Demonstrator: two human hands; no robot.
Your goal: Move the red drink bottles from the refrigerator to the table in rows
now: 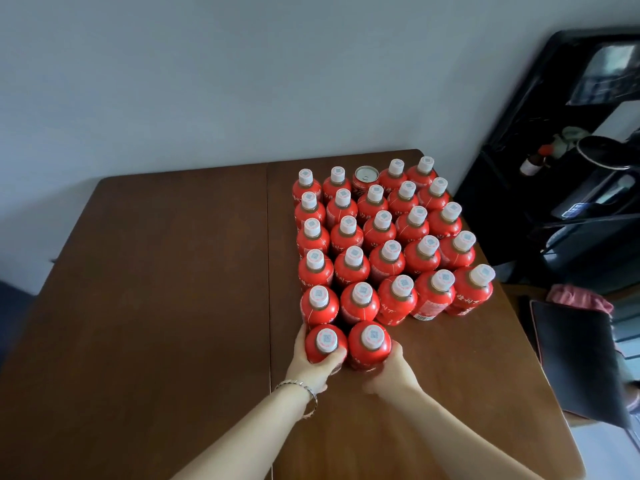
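Note:
Several rows of red drink bottles (382,233) with white caps stand upright on the right half of the brown table (156,306). A red can (364,180) stands in the back row among them. Two more bottles start a new row nearest me. My left hand (313,363) wraps around the left red bottle (325,342), which rests on the table. My right hand (393,372) grips the right red bottle (370,344) from its near right side.
A black shelf unit (568,157) with a kettle and small items stands to the right of the table. A dark chair (575,358) with pink cloth sits by the table's right edge. A grey wall runs behind.

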